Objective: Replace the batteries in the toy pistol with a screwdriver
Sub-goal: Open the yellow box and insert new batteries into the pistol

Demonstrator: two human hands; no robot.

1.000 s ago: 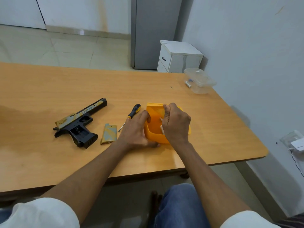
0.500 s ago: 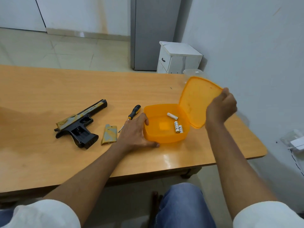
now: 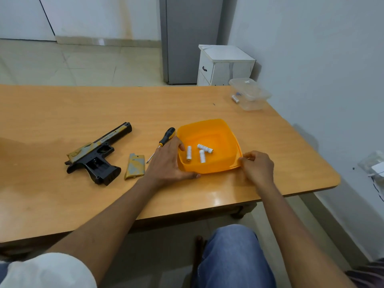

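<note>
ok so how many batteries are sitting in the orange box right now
3, all loose on the floor of the orange box: a left battery, a middle battery and a rear battery. None seem hidden.

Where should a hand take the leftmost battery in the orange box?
Pinch the left battery across its round middle, coming straight down from above. It lies flat on the floor of the orange box, apart from the other two, and the walls block a sideways approach.
</note>
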